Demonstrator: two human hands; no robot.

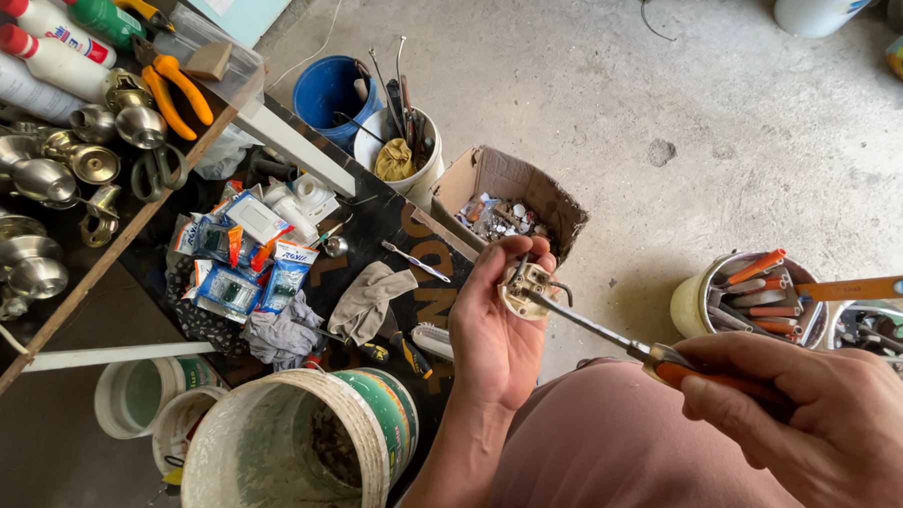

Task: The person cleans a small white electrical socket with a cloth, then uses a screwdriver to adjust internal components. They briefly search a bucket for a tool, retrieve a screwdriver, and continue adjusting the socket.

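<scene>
My left hand is raised palm up and holds a small cream-coloured electrical fitting with metal parts between thumb and fingers. My right hand is closed around the orange handle of a screwdriver. Its steel shaft runs up and left, and the tip sits in the fitting. Both hands hover over my lap, which is covered in pinkish cloth.
A cardboard box of small metal parts sits on the concrete floor. A bucket of orange-handled tools stands at right. White pails, a blue bucket, rags, packets and a shelf of metal doorknobs and pliers fill the left.
</scene>
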